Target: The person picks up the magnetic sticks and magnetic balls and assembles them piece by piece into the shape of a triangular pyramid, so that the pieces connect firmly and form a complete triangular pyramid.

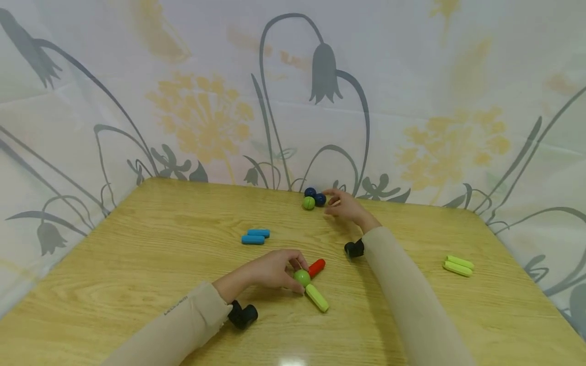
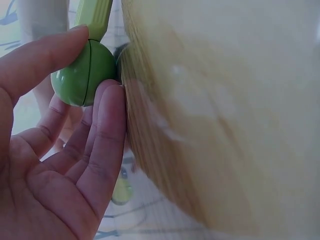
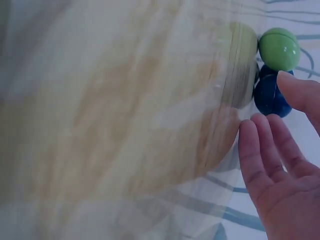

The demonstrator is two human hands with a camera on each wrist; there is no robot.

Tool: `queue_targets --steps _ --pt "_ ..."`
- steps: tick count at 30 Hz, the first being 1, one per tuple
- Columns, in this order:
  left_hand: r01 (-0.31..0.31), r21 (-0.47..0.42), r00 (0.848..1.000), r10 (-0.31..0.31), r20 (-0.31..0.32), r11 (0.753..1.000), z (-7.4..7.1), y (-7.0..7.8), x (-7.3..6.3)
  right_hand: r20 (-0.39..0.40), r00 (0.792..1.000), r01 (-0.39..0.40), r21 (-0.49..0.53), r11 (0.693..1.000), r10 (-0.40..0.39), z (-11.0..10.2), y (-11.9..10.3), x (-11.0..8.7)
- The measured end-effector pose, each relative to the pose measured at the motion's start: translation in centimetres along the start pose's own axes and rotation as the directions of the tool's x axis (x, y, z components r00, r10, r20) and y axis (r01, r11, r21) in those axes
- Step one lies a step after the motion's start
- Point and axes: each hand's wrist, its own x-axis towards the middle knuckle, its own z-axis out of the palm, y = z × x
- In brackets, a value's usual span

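Observation:
Between thumb and fingers, my left hand (image 1: 274,269) pinches a glossy green ball (image 2: 82,75) low over the table. A yellow-green rod (image 1: 317,298) meets the ball on its near side, and a red rod (image 1: 317,268) lies against its far side. Toward the back of the table, my right hand (image 1: 344,207) reaches in with thumb and fingers apart. Its fingertips are right beside one dark blue ball (image 3: 271,96). A second dark blue ball (image 1: 310,192) and another green ball (image 3: 279,49) cluster with that one.
Two blue rods (image 1: 253,239) lie side by side left of centre. Two yellow-green rods (image 1: 458,268) rest near the right edge. A flower-patterned cloth (image 1: 293,101) rises behind the wooden table (image 1: 160,244). Black wrist cameras (image 1: 242,315) hang under both sleeves.

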Motion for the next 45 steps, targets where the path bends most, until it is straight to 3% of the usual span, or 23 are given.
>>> queue_targets --steps 5,10,15,20,30,45 --pt "-0.005 -0.013 1.000 0.005 0.016 1.000 0.2 0.0 0.0 0.047 0.999 -0.006 -0.043 0.999 0.008 0.0 -0.1 0.0" --pt "-0.018 -0.004 1.000 0.018 0.012 1.000 0.1 0.1 0.1 0.019 0.999 -0.044 -0.038 0.998 0.045 -0.2 -0.2 -0.3" --pt "-0.016 0.001 1.000 0.016 0.004 1.000 0.0 0.0 0.1 0.070 0.997 -0.014 -0.073 0.997 0.019 -0.7 -0.4 -0.9" --pt "-0.014 0.000 1.000 0.014 0.003 1.000 0.1 0.1 0.3 0.089 0.995 0.044 -0.116 0.992 -0.033 -1.1 -0.3 -2.6" --pt "-0.010 0.020 1.000 0.011 -0.020 1.000 0.1 0.0 0.1 0.130 0.990 0.060 -0.113 0.992 -0.045 -0.5 -0.3 -6.4" --pt "-0.004 0.013 0.999 0.005 -0.037 1.000 0.3 0.5 -0.1 0.203 0.976 0.091 -0.056 0.994 -0.078 0.6 -1.4 -10.5"
